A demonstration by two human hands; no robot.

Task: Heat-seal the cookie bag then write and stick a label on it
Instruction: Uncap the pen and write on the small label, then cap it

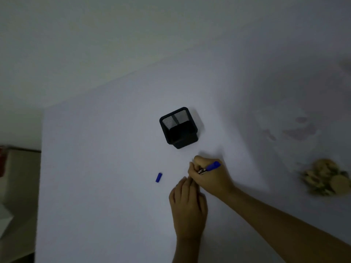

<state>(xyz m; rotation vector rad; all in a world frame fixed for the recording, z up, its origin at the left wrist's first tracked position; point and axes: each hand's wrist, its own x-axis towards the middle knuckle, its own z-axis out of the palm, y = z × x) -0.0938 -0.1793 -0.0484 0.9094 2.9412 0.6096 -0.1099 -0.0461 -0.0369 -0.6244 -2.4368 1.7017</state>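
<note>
My right hand grips a blue pen, its tip pointing down toward the white table just below the black holder. My left hand lies flat on the table, fingertips pressed beside the pen tip; a label under them is hidden and I cannot make it out. The pen's blue cap lies loose on the table to the left of both hands. The cookie bag, clear with pale round cookies inside, rests blurred at the right edge, well apart from my hands.
A black mesh pen holder stands upright just beyond my hands. The white table ends at its left edge, where a lower surface and a pale box show. The scene is dim.
</note>
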